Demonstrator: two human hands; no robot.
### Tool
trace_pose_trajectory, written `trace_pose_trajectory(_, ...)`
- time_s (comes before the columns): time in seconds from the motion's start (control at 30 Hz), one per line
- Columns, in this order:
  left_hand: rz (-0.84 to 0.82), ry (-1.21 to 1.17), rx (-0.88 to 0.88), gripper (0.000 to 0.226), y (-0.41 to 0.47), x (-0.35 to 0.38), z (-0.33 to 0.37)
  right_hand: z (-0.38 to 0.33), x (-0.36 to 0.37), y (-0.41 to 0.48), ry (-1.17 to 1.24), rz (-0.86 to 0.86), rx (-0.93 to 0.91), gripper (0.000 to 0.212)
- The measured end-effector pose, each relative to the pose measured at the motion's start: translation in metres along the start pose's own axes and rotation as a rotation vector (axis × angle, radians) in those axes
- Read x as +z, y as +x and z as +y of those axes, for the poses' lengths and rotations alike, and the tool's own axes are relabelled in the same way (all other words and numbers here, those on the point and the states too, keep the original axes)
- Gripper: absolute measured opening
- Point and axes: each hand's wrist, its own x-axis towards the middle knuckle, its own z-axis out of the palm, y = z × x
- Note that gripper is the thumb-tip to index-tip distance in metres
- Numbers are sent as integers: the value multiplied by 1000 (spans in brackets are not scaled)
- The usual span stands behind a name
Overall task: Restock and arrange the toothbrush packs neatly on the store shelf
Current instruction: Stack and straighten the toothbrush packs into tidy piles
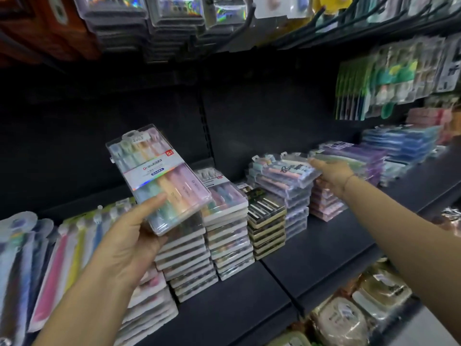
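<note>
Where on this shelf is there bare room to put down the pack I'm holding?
The pack should fit on bare shelf along the front, before the black-gold stack and the clear stacks by your right hand. The row behind is packed stack against stack; long packs fill the left.

The pack (pixel 159 181) is clear glossy plastic with a shiny holographic strip. Shelf (pixel 311 245) looks like matt black metal, pretty smooth. Stacked packs (pixel 229 236) are see-through plastic too.
</note>
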Motion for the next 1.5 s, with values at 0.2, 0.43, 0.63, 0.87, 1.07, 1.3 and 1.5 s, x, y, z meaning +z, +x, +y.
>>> trace_pose_trajectory(0.2, -6, -14, -13, 41, -3, -1, -2, 2, 25, -10, -207, -3, -149, 31)
trace_pose_trajectory(0.43, -19, 8, -26, 43, -9, -6, -3, -18, 47, -49, -641, 222, -470, 40)
trace_pose_trajectory(0.63, -16, 158, 75, 55, -10, -2, -9, -55, 110, -189, -156, -524, -490, 34)
trace_pose_trajectory(0.87, -23, 254, 161, 64, -21, -5, -4, -63, 121, -206, -49, -726, -291, 29)
trace_pose_trajectory(1.07, 117, 144, 101, 49, -15, -27, -4, -64, 106, -185, 190, -621, -127, 18)
trace_pose_trajectory(1.3, 227, 105, 17, 52, -21, -49, -1, -64, 100, -149, 144, -387, -139, 16)
trace_pose_trajectory(1.5, 245, 24, 18, 5, -29, -53, 7, -62, 122, -152, -74, -267, -184, 28)
